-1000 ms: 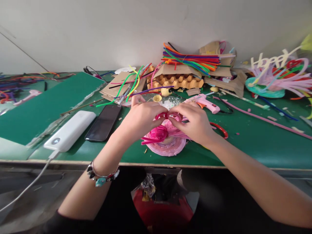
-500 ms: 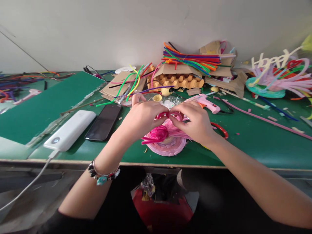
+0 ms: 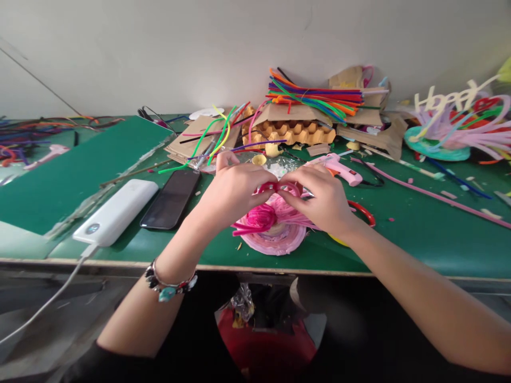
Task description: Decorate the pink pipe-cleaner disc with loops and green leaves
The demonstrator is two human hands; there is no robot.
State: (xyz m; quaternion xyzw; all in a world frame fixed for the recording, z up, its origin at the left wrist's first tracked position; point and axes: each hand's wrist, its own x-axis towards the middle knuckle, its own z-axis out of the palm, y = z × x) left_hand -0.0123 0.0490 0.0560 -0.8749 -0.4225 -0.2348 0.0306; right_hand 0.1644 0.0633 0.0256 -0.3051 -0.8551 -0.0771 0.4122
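Between my two hands is a dark pink pipe cleaner [image 3: 277,186], bent into loops on both sides of a pinched middle. My left hand [image 3: 237,186] is closed on its left loop, and the fingertips of my right hand [image 3: 317,194] pinch the right loop. Just below lies a round pale pink craft piece [image 3: 275,244] on the table. A bright pink coil of pipe cleaner [image 3: 260,217] sits on its left part, and pale pink strands spread toward the right, partly hidden by my right hand.
Behind my right hand lies a pink glue gun [image 3: 339,167]; scissors with a red handle [image 3: 364,213] are beside that wrist. A phone [image 3: 171,199] and a white power bank [image 3: 115,213] rest at left. Pipe cleaners [image 3: 315,96] lie bundled above an egg tray [image 3: 287,133].
Both hands keep their grip on the pink pipe cleaner and have hardly moved. The whole view has shifted very slightly.
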